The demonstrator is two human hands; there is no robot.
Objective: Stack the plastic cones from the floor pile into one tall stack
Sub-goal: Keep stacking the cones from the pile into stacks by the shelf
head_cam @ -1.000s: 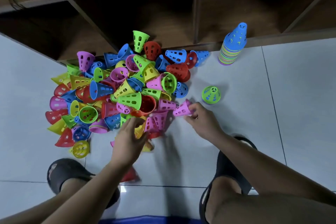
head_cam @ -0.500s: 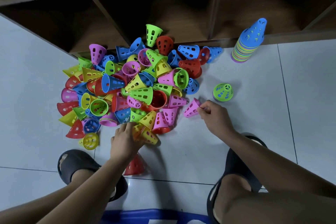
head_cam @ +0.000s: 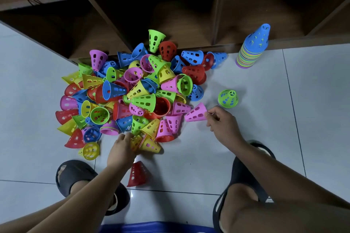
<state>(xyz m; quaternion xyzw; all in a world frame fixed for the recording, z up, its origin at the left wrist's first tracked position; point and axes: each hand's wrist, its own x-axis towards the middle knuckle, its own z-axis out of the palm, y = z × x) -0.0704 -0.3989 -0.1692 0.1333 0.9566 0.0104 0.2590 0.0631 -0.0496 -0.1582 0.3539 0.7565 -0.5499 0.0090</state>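
We've got the pink cone (head_cam: 196, 112) pinched at its rim in our right hand (head_cam: 221, 121), tip pointing left, with the small stack (head_cam: 227, 98) just upper right. Our left hand (head_cam: 121, 147) is on the yellow cones (head_cam: 149, 143), grip unclear.

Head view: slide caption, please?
Right hand pinches a pink cone, left hand grips a yellow cone in the pile; tall stack stands by the shelf.

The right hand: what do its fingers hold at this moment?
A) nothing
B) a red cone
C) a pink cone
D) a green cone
C: the fingers of the right hand pinch the wide rim of the pink cone, which lies on its side at the right edge of the pile.
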